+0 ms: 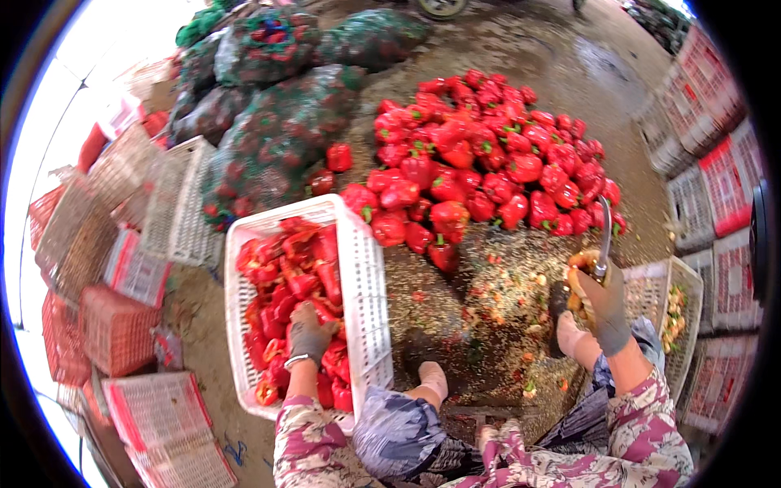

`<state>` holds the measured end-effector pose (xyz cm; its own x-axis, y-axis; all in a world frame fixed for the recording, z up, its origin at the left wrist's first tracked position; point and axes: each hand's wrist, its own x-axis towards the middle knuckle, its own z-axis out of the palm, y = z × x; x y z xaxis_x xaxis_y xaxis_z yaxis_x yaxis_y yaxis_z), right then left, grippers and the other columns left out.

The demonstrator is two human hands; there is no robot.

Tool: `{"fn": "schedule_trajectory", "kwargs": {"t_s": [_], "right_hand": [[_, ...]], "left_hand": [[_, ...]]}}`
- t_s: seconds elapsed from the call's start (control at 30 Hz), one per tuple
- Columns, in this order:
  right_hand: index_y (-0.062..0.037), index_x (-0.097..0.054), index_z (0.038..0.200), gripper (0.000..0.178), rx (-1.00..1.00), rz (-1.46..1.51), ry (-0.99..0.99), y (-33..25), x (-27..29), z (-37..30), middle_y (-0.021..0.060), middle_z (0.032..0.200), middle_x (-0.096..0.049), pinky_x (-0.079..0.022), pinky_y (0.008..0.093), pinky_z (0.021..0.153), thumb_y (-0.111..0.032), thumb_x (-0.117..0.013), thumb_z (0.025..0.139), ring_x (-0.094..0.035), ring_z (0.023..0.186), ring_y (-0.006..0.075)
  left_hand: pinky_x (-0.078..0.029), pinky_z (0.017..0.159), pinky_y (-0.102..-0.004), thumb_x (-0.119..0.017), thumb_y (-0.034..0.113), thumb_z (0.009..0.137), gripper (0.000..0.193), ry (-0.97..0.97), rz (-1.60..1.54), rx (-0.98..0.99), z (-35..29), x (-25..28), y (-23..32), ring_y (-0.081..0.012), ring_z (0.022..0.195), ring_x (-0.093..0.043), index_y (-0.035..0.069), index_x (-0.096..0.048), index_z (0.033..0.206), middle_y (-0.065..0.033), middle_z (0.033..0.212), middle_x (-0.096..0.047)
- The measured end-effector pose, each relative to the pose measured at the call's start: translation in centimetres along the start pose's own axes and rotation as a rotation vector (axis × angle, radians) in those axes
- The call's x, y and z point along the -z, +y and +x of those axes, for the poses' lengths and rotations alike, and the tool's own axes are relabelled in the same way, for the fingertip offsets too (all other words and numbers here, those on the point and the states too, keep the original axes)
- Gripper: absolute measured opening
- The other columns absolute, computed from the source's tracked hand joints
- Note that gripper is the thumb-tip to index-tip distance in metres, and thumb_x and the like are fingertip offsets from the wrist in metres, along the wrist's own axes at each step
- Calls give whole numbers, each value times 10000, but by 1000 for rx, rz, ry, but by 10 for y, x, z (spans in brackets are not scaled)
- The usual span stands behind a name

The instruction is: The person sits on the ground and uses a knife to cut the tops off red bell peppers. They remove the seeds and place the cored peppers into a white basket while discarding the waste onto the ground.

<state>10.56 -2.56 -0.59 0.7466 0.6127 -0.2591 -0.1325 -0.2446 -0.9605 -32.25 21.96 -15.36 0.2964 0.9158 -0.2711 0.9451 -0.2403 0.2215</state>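
My left hand (309,337), in a grey glove with bare fingertips, reaches into a white plastic crate (363,285) at my left. Its fingers are apart and rest on cut red bell pepper pieces (301,281) that fill the crate. In my right hand (608,307), also gloved, a knife with a curved metal blade (606,232) points up and away from me. The fingers are closed round its handle, which is mostly hidden. Ahead of me lies a large heap of whole red bell peppers (488,163), several with green stems.
Green mesh sacks of peppers (281,134) lie at the far left. A crate (688,293) with pepper cores stands beside my right leg. Seeds and scraps (504,325) litter the wet floor. Stacked crates (732,207) line the right; more crates (118,329) lie on the left.
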Motion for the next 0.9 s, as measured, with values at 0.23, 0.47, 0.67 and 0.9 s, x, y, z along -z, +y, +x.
{"fn": "schedule_trajectory", "kwargs": {"t_s": [0.23, 0.47, 0.67, 0.9], "right_hand": [[10, -597, 985, 123, -74, 65, -22, -6, 11, 0, 38, 693, -591, -426, 233, 421, -41, -628, 877, -515, 483, 70], [-53, -647, 965, 109, 236, -278, 270, -14, 122, 4, 11, 743, -599, -451, 240, 456, -82, -664, 862, -534, 577, 62], [-86, -623, 1089, 238, 145, -971, 655, 53, 324, 2, 110, 959, -670, -524, 394, 752, -178, -661, 874, -658, 806, 271], [5, -657, 932, 151, -67, -216, 91, -49, 127, 9, -8, 667, -562, -421, 229, 503, -142, -661, 900, -526, 540, 74]], "left_hand": [[-449, 1037, -476, -803, 289, 714, 734, -24, -139, 217, 24, -19, 14, -486, 1248, -484, -8, -468, 1296, -307, 1332, -513], [-530, 838, -428, -804, 278, 758, 454, -89, -288, 176, 21, 10, -38, -365, 942, -673, 30, -621, 1092, -215, 1015, -686], [-511, 705, -352, -701, 166, 875, 179, 407, -494, -162, 42, 64, 82, -211, 756, -650, 12, -650, 949, -121, 804, -676], [-567, 569, -365, -734, 387, 881, 612, 68, -521, -139, 143, -86, 205, -263, 784, -676, 26, -495, 1314, -154, 1115, -642]]}}
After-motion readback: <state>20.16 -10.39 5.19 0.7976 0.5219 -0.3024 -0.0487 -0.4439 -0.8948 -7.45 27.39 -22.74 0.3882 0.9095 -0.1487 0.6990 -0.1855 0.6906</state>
